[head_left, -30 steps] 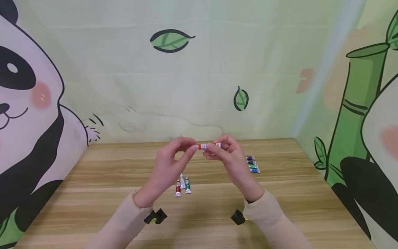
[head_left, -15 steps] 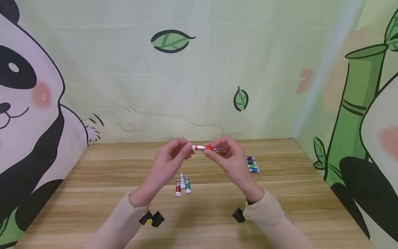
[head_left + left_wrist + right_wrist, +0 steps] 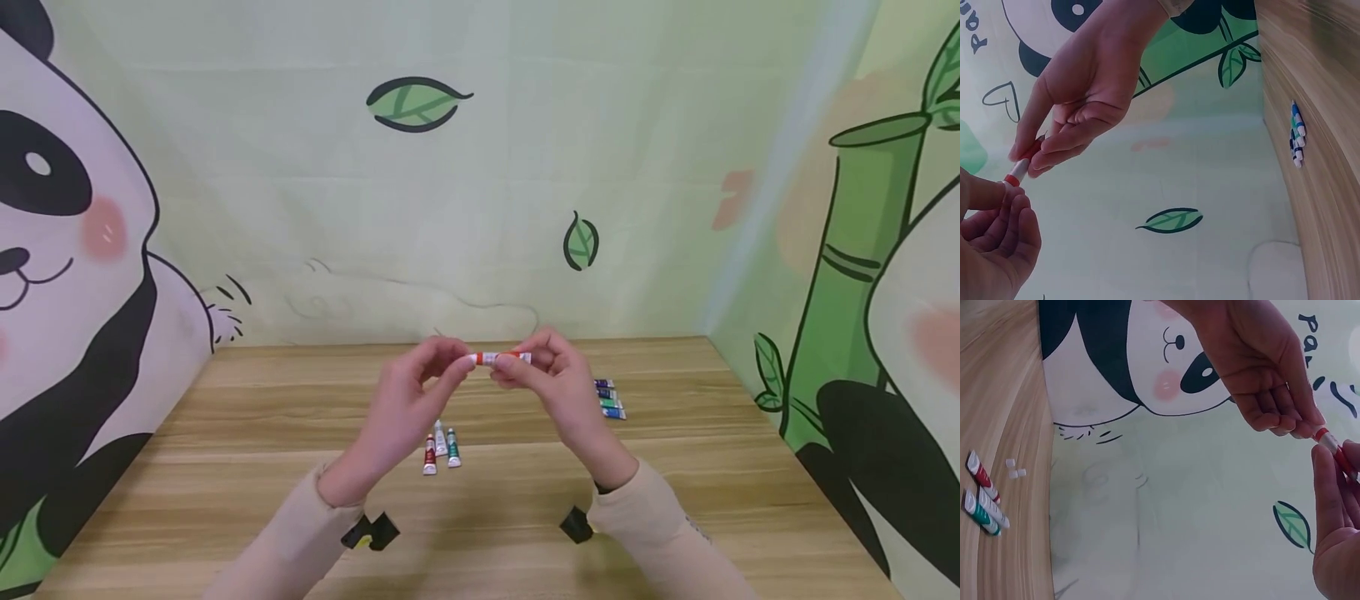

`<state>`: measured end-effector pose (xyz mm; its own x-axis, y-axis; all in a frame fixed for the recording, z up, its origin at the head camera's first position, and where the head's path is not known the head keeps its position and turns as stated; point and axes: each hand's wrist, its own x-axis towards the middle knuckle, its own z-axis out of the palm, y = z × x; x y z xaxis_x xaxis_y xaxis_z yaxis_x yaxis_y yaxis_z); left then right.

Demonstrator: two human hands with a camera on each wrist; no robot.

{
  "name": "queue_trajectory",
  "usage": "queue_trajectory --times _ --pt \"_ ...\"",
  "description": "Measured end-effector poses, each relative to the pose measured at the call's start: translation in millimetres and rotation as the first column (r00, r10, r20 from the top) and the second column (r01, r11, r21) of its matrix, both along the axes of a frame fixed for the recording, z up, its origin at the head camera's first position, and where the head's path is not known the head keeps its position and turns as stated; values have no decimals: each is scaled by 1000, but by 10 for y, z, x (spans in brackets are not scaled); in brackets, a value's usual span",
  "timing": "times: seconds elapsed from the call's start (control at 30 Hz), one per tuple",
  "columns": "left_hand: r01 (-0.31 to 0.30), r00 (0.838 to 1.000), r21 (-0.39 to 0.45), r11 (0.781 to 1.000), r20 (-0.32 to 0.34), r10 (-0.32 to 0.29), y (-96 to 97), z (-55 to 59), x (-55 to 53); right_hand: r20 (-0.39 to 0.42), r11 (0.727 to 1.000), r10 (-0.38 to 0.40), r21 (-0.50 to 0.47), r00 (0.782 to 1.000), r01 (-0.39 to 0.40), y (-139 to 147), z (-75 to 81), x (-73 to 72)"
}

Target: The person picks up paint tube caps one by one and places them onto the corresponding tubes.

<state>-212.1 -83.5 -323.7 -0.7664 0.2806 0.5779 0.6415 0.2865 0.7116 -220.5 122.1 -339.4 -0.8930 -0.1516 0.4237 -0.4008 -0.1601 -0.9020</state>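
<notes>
A small paint tube with an orange-red band (image 3: 486, 358) is held level between both hands above the table. My left hand (image 3: 405, 400) pinches its white cap end between thumb and fingers. The tube's body is gripped by my right hand (image 3: 566, 396), whose thumb lies across it and hides part of the label. In the right wrist view the red and white tube (image 3: 1330, 442) spans from one hand's fingertips to the other's. Below the left hand lie a dark red tube (image 3: 430, 457), a white tube (image 3: 440, 440) and a teal tube (image 3: 453, 450), close together.
Several paint tubes in blue, green and purple (image 3: 612, 403) lie stacked side by side right of the right hand. Small white caps (image 3: 1016, 473) rest on the wooden table (image 3: 262, 433), beyond the dark red tube. A panda-printed cloth (image 3: 487, 192) rises behind the table's back edge.
The left hand shifted slightly left, then back right, with its fingertips on the cap end. The tube turned in the right fingers and back, staying in both hands. Tubes on the table have not moved.
</notes>
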Motion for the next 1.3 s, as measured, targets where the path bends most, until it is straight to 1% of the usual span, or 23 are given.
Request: queue_trajectory --times 0.07,0.17,0.2,0.27,0.3,0.37,0.47,0.53,0.6,0.63,0.7,0.73,0.8,0.83,0.9,0.97,1.03,1.1,1.2,1.27,1.3 --pt "-5 998 -8 1000 -66 4 7 -13 -3 31 1000 9 -16 999 -8 -2 3 -6" --pt "-13 988 -24 1000 -155 9 15 -21 -10 73 999 16 -34 997 -13 -2 9 -11" --pt "-15 985 -29 999 -175 10 16 -25 -15 82 999 17 -37 996 -14 -2 10 -12" --pt "-10 983 -34 999 -184 4 14 -25 -21 89 999 16 -35 996 -13 0 13 -11" --pt "-4 984 -34 999 -176 -2 11 -23 -22 84 1000 14 -29 996 -12 2 14 -11" --pt "4 991 -31 1000 -135 -8 1 -19 -28 68 1000 11 -12 998 -10 10 9 -9" --pt "15 999 -18 1000 -28 -16 -26 5 -26 27 1000 5 22 1000 -5 27 -4 -3" --pt "32 998 -4 999 56 -32 -52 14 -29 -8 999 -5 52 1000 5 37 -15 2" --pt "57 990 13 998 126 -58 -76 22 -29 -44 996 -17 86 999 21 45 -26 5" --pt "68 986 17 998 149 -70 -85 22 -30 -62 995 -20 100 998 26 48 -30 6" --pt "86 979 23 996 182 -89 -98 15 -37 -91 991 -28 127 995 39 51 -38 7" --pt "93 977 27 995 188 -97 -99 11 -40 -100 990 -29 135 995 42 52 -41 8" --pt "87 980 15 996 176 -89 -97 6 -39 -103 989 -28 141 994 43 53 -41 11" --pt "82 983 8 997 164 -82 -95 1 -38 -99 990 -24 135 995 38 52 -39 11" --pt "69 991 -8 998 119 -67 -82 -5 -34 -80 993 -16 118 997 26 50 -35 11" --pt "49 998 -34 998 46 -48 -66 -12 -30 -47 995 -6 96 999 10 49 -29 7" --pt "33 998 -57 998 -49 -36 -49 -21 -34 -4 997 8 70 1000 -8 49 -29 -8" --pt "19 988 -74 997 -150 -30 -31 -28 -40 47 999 22 42 999 -24 50 -29 -23" --pt "13 959 -90 996 -280 -38 -9 -38 -51 115 998 67 -23 991 -65 55 -37 -44" --pt "17 942 -99 995 -332 -49 0 -45 -60 142 994 97 -66 985 -88 59 -42 -50" --pt "23 938 -102 995 -341 -56 3 -47 -63 148 992 107 -79 983 -96 62 -46 -53"
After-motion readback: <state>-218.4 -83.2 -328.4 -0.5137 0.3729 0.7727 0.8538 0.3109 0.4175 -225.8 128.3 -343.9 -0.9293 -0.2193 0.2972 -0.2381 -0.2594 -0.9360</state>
